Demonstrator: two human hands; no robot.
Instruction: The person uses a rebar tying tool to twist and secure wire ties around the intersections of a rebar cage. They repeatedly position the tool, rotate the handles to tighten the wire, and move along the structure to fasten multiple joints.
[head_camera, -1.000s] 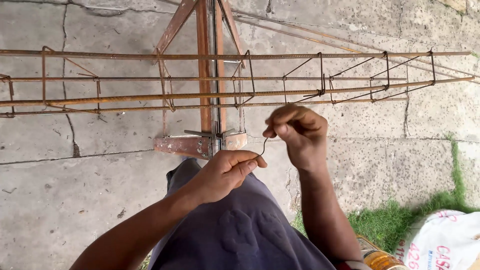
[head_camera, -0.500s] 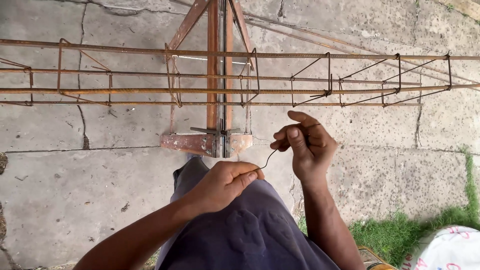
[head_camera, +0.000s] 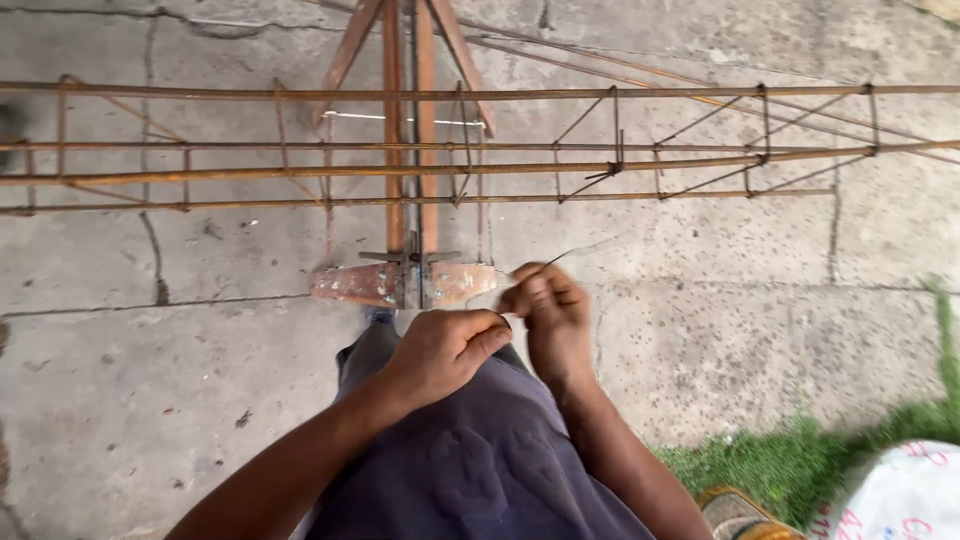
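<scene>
Thin dark wire (head_camera: 556, 258) is pinched between both hands, left hand (head_camera: 445, 350) and right hand (head_camera: 548, 310) touching, below the rusty rebar cage (head_camera: 480, 170).

Cracked concrete floor (head_camera: 150, 400), grass patch (head_camera: 800, 460) at right, daylight

Two hands (head_camera: 445, 350), one wire (head_camera: 560, 256), one rebar cage (head_camera: 480, 170).

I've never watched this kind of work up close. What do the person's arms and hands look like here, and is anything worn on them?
Both arms are bare from the lower edge of the view to the fingertips: no sleeves, no gloves. The left hand and right hand show no rings, watch or bands. Nails are short. Below them hangs dark navy clothing.
</scene>
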